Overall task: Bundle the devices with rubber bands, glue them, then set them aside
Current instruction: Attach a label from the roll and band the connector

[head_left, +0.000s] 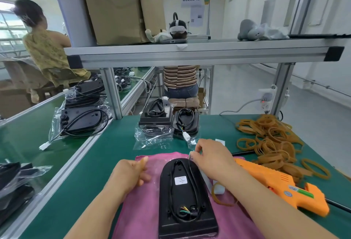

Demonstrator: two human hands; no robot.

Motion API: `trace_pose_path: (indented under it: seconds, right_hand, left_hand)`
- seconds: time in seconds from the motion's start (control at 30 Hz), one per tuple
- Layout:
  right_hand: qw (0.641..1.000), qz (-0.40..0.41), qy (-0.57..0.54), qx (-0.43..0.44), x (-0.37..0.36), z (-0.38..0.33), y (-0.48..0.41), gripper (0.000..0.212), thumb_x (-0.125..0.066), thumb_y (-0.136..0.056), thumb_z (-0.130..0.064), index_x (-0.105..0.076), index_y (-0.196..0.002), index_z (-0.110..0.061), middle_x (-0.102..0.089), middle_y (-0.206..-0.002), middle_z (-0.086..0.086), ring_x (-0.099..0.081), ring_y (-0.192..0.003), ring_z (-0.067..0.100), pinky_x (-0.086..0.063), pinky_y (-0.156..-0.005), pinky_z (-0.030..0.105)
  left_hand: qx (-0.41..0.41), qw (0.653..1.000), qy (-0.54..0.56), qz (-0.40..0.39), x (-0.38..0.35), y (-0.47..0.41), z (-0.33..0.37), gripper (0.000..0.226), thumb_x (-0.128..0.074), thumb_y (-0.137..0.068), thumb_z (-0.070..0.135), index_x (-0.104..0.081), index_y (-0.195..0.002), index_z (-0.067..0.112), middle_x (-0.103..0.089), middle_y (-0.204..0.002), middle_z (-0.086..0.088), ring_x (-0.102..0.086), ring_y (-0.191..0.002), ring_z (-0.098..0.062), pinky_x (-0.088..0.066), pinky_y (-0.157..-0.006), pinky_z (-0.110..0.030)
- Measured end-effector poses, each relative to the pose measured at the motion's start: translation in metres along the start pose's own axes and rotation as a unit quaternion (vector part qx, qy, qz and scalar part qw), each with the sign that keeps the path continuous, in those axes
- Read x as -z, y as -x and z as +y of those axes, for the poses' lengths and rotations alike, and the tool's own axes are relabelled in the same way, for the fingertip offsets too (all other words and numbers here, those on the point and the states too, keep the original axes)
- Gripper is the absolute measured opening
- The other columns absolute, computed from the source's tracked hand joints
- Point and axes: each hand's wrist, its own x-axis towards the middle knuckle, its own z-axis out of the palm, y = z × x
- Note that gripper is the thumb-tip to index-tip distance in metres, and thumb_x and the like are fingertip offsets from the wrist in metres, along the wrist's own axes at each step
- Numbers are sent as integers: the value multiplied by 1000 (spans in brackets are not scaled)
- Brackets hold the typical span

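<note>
Pinching the cable at the far end of a black device lying back-up on a pink cloth.

The right hand grips the cable between thumb and fingertips, just above the device's rounded end. The left hand rests on the cloth beside the device, fingers loosely curled; whether it holds anything cannot be told. An orange glue gun lies just to the right, with a heap of rubber bands beyond it on the green table.
</note>
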Motion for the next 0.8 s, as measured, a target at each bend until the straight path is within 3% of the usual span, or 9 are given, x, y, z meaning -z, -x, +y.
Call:
trace_pose_path:
  seconds: [0.1,0.2,0.33,0.43,0.5,0.63,0.73,0.8]
  right_hand:
    - [999,3,22,30,2,-5,2,33,-54,-92,-42,-65,-80,-14,-59,-84,2,-59,-83,25,-48,-72,36]
    - [997,-49,53,31,-1,-5,3,42,-55,-90,-48,-66,-79,-10,-65,-85,8,-61,-83,28,-50,-73,38]
    - [990,-139,24,-13,-3,-3,3,49,-59,-86,-54,-43,-61,-15,-47,-64,3,-46,-63,22,-35,-54,32]
    - [988,-150,-8,-37,2,-6,5,51,-65,-84,-47,-35,-55,-17,-36,-58,2,-35,-56,18,-26,-48,30]
    - [988,-146,-27,-36,8,-6,9,47,-68,-84,-41,-39,-57,-15,-40,-61,4,-40,-61,21,-29,-53,31]
    - [986,-103,-126,-23,22,-2,20,30,-77,-78,-36,-61,-85,-12,-55,-90,2,-50,-78,16,-40,-67,29]
    - [974,-86,-207,-19,34,0,31,33,-84,-72,-33,-57,-89,-25,-50,-111,-6,-49,-96,6,-35,-69,11]
    - [951,-102,-288,-58,41,0,40,43,-87,-69,-28,-54,-96,-26,-58,-109,-7,-56,-98,6,-41,-71,15]
  left_hand:
    - [-6,998,-46,-47,-2,-3,6,55,-42,-104,41,-74,-77,6,-76,-71,-9,-56,-43,-4,-50,-71,-27]
    - [11,993,-84,-85,-4,-7,17,53,-41,-101,51,-72,-87,11,-77,-74,-7,-57,-50,-9,-47,-67,-24]
    - [21,988,-84,-128,-13,-11,29,55,-55,-94,56,-73,-88,4,-74,-76,-9,-56,-58,-17,-47,-79,-30]
    - [11,987,-85,-139,-18,-7,35,49,-60,-90,58,-68,-68,15,-62,-57,1,-49,-49,-11,-40,-68,-26]
    - [-5,988,-71,-139,-16,-1,36,49,-62,-88,57,-62,-60,17,-57,-52,3,-41,-44,-10,-33,-58,-25]
    - [-68,992,22,-107,-10,19,33,39,-69,-89,41,-63,-62,15,-55,-57,3,-44,-58,-15,-38,-63,-22]
    - [-130,989,56,-49,-3,43,36,7,-71,-88,31,-76,-88,26,-58,-52,13,-54,-56,-2,-40,-56,-5]
    - [-152,984,84,-40,2,57,37,9,-71,-88,27,-75,-96,30,-61,-53,14,-56,-57,-1,-40,-57,-2]
